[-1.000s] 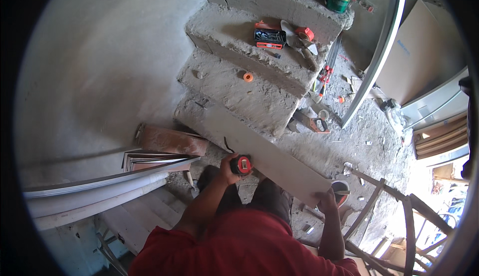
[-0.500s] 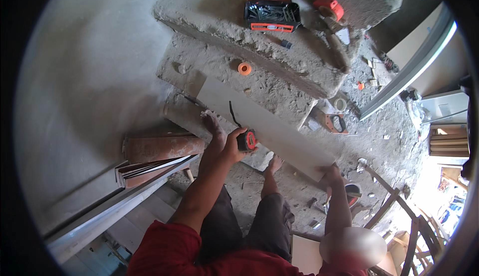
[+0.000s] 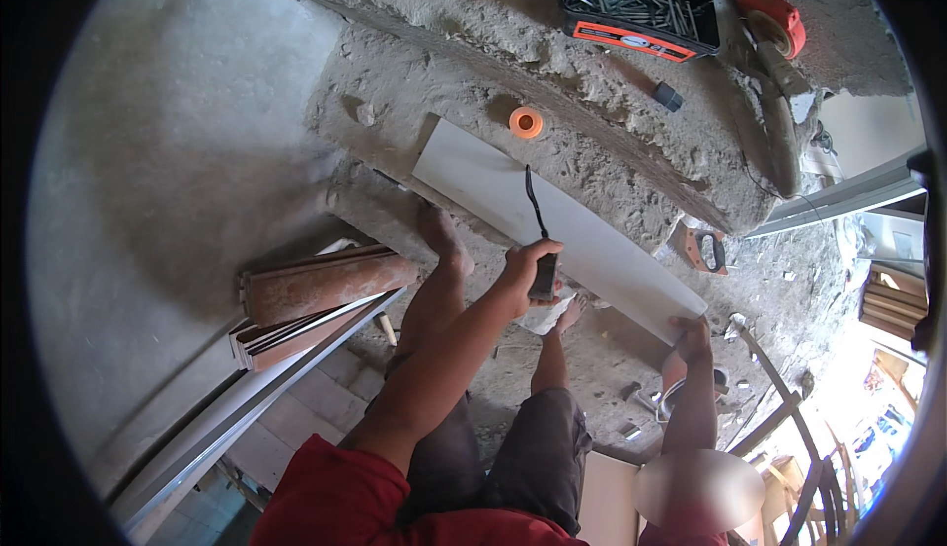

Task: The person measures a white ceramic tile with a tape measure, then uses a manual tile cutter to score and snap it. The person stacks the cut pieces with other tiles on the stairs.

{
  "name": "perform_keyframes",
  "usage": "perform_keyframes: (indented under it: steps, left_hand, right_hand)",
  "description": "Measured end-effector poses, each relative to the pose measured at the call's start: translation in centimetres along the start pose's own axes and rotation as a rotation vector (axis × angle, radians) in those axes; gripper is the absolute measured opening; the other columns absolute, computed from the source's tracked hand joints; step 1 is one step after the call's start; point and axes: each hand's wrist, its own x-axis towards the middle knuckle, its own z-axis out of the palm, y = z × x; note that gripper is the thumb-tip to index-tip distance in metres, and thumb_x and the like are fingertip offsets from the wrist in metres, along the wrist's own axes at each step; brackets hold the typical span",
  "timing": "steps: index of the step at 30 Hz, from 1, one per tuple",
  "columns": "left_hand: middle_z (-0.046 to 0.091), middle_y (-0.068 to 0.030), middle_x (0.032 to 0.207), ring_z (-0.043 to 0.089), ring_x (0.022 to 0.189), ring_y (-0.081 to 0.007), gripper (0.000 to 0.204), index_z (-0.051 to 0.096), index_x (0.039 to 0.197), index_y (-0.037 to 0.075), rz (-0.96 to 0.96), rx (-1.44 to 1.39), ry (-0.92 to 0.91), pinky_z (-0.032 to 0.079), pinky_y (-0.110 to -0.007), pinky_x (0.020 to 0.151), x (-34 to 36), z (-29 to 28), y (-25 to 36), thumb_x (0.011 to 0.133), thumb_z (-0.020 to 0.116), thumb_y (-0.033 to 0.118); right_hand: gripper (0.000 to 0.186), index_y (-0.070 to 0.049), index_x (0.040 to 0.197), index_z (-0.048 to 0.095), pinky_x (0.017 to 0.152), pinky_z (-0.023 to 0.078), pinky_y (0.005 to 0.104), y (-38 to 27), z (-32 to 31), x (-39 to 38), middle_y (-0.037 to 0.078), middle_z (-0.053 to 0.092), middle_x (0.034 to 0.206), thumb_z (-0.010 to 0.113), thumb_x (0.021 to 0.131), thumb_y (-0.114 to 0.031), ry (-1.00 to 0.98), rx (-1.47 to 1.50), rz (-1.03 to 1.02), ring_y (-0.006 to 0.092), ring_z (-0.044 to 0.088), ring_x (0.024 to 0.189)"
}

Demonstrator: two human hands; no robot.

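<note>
My left hand (image 3: 530, 275) is closed around a black tape measure (image 3: 543, 278), seen edge-on. Its black wrist strap (image 3: 535, 201) reaches out over a long pale board (image 3: 562, 216). The board slants across the rough concrete step, from upper left to lower right. At its lower right end, my right hand (image 3: 692, 337) grips the corner. Both my bare feet are near the board's lower edge, the left foot (image 3: 446, 235) further to the left and the right foot (image 3: 569, 315) below the middle.
Above, on a higher step, stand a black box of screws or nails (image 3: 631, 8) and a red tape roll (image 3: 774, 25). An orange ring (image 3: 526, 123) lies beyond the board, a handsaw (image 3: 704, 250) to the right. Reddish-brown slabs (image 3: 326, 285) are stacked at left; wooden frame pieces (image 3: 789, 403) stand at right.
My left hand has moved right with the tape measure and turned it, so its red face is out of sight. My right hand still holds the board's end. The view has shifted.
</note>
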Motion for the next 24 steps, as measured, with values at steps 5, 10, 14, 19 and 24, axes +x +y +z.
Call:
perform_keyframes:
  steps: [5, 10, 14, 19, 24]
  left_hand:
    - [0.061, -0.0089, 0.095, 0.066, 0.085, -0.0257, 0.032, 0.058, 0.104, 0.012, 0.092, -0.087, -0.225, 0.055, -0.046, 0.065, -2.7, 1.6, 0.3, 0.082, 0.069, 0.032]
    - [0.063, -0.0105, 0.103, 0.066, 0.092, -0.0305, 0.045, 0.060, 0.118, 0.012, 0.119, -0.228, -0.459, 0.054, -0.049, 0.075, -3.1, 2.3, 2.4, 0.089, 0.051, 0.045]
    - [0.064, -0.0141, 0.106, 0.066, 0.093, -0.0306, 0.048, 0.060, 0.115, 0.008, 0.176, -0.243, -0.607, 0.053, -0.046, 0.078, -2.7, 2.4, 3.2, 0.085, 0.053, 0.045]
    - [0.064, -0.0146, 0.102, 0.065, 0.089, -0.0272, 0.047, 0.057, 0.117, 0.004, 0.345, 0.122, -0.763, 0.053, -0.040, 0.076, -1.2, 2.5, 3.8, 0.080, 0.061, 0.032]
    - [0.060, -0.0069, 0.107, 0.057, 0.102, -0.0176, 0.061, 0.050, 0.124, 0.005, 0.371, 0.506, -0.770, 0.045, -0.032, 0.089, -1.7, 2.4, 3.1, 0.073, 0.079, 0.021]
  right_hand:
    - [0.053, 0.001, 0.116, 0.056, 0.089, 0.047, 0.0371, 1.5, -0.2, 0.4, 0.012, 0.063, 0.104, 0.070, 0.065, -0.001, 0.160, -0.192, -0.118, 0.0278, 0.060, 0.097]
    - [0.061, 0.000, 0.122, 0.050, 0.091, 0.045, 0.0368, 1.6, 0.7, -0.1, 0.013, 0.061, 0.107, 0.071, 0.065, 0.000, 0.205, -0.074, -0.198, 0.0257, 0.058, 0.099]
    - [0.060, 0.003, 0.126, 0.047, 0.093, 0.044, 0.0367, 1.1, 3.8, -1.3, 0.013, 0.058, 0.114, 0.073, 0.074, -0.007, 0.629, -0.183, -0.293, 0.0253, 0.056, 0.104]
    - [0.029, 0.004, 0.112, 0.060, 0.084, 0.048, 0.0334, -0.7, 12.3, -4.4, 0.012, 0.062, 0.107, 0.066, 0.087, -0.010, 0.844, -0.577, -0.703, 0.0196, 0.059, 0.097]
    - [0.038, 0.001, 0.116, 0.063, 0.070, 0.052, 0.0278, -3.2, 21.5, -5.1, 0.009, 0.067, 0.099, 0.059, 0.096, -0.031, 0.075, -0.056, -0.265, 0.0140, 0.063, 0.085]
